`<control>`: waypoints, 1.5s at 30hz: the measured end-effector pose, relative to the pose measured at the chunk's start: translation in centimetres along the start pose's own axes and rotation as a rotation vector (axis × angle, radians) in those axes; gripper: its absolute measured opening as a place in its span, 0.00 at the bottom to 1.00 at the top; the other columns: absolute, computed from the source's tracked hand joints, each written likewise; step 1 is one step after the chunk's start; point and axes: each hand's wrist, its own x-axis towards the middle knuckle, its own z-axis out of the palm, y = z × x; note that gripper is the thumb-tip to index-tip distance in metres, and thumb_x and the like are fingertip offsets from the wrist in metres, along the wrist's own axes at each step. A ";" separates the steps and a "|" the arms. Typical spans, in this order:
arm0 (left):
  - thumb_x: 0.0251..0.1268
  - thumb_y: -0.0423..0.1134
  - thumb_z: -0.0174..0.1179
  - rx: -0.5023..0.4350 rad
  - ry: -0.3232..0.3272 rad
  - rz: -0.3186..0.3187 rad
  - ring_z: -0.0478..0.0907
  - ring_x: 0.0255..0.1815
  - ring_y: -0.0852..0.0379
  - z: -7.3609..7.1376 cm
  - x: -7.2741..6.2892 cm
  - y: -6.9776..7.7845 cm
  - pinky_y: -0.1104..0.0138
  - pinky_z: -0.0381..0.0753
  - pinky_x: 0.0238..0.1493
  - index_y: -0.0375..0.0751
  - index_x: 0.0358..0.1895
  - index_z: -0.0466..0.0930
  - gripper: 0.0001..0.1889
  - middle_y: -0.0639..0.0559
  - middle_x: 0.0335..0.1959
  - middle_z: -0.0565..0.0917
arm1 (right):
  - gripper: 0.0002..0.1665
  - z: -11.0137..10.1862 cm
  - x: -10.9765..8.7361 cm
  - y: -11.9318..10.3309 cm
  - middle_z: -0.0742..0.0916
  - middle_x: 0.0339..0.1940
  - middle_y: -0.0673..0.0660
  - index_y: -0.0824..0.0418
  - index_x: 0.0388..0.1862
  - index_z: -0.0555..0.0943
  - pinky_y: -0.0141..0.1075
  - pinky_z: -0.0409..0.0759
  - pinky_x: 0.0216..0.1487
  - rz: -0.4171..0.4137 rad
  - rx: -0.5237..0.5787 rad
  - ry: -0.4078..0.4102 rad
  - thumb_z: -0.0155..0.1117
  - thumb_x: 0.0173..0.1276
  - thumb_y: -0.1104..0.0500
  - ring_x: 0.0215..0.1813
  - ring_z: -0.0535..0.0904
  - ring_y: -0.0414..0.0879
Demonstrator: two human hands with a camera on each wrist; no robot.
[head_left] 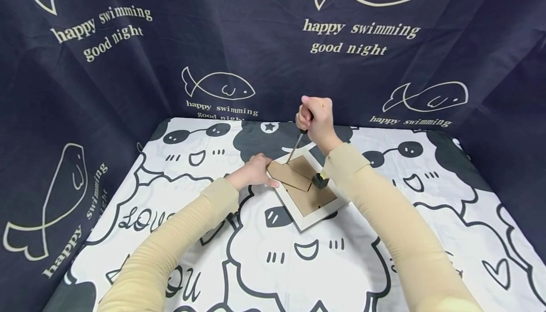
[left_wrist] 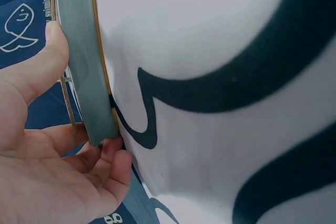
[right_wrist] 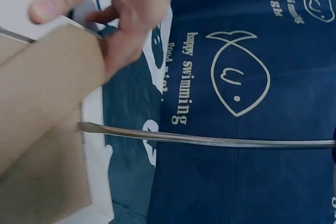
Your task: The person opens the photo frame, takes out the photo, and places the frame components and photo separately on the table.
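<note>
A white picture frame (head_left: 324, 213) lies back side up, showing its brown backing board (head_left: 317, 199) and a brown stand flap (head_left: 290, 177). My left hand (head_left: 255, 172) grips the frame's left corner; in the left wrist view, its thumb (left_wrist: 56, 51) lies over the edge and the other fingers curl beneath. Above the far edge, my right hand (head_left: 316, 116) is wrapped around the dark handle of a flathead screwdriver (right_wrist: 210, 140). The metal shaft slants down, its flat tip at the border between backing board and frame rim. Small dark tabs stand along that border.
The frame lies on a white cloth (head_left: 213, 255) printed with black cartoon sheep. Dark blue curtains (head_left: 273, 41) with fish drawings hang behind and at both sides. A small black block (head_left: 320, 180) by the right sleeve overlaps the backing board in the head view.
</note>
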 end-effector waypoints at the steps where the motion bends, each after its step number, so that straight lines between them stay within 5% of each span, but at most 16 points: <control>1: 0.44 0.52 0.74 0.001 0.000 -0.002 0.67 0.59 0.42 0.0 0.0 0.1 0.55 0.68 0.63 0.31 0.63 0.69 0.44 0.39 0.56 0.73 | 0.27 0.0 0.4 0.1 0.63 0.02 0.47 0.56 0.04 0.59 0.36 0.44 0.08 0.017 0.001 0.007 0.43 0.65 0.66 0.06 0.50 0.42; 20: 0.43 0.52 0.74 0.022 -0.002 -0.025 0.67 0.61 0.41 0.0 0.0 0.0 0.55 0.68 0.63 0.32 0.64 0.69 0.44 0.38 0.58 0.72 | 0.28 -1.7 4.7 1.8 0.63 0.01 0.48 0.57 0.05 0.59 0.31 0.48 0.08 0.249 0.032 0.253 0.43 0.67 0.63 0.05 0.52 0.39; 33: 0.43 0.53 0.74 0.023 -0.012 -0.025 0.66 0.62 0.42 0.1 0.4 -0.2 0.55 0.66 0.65 0.31 0.64 0.68 0.46 0.39 0.59 0.72 | 0.28 -4.4 6.2 3.4 0.60 0.01 0.45 0.56 0.07 0.57 0.30 0.48 0.08 0.359 0.033 0.441 0.45 0.69 0.59 0.03 0.53 0.37; 45: 0.42 0.52 0.75 0.013 -0.011 -0.021 0.67 0.61 0.42 -0.1 0.5 -0.2 0.54 0.66 0.65 0.32 0.64 0.69 0.45 0.39 0.57 0.73 | 0.26 -7.1 6.0 3.8 0.60 0.02 0.46 0.56 0.08 0.59 0.30 0.52 0.07 0.404 0.050 0.704 0.49 0.68 0.58 0.05 0.52 0.38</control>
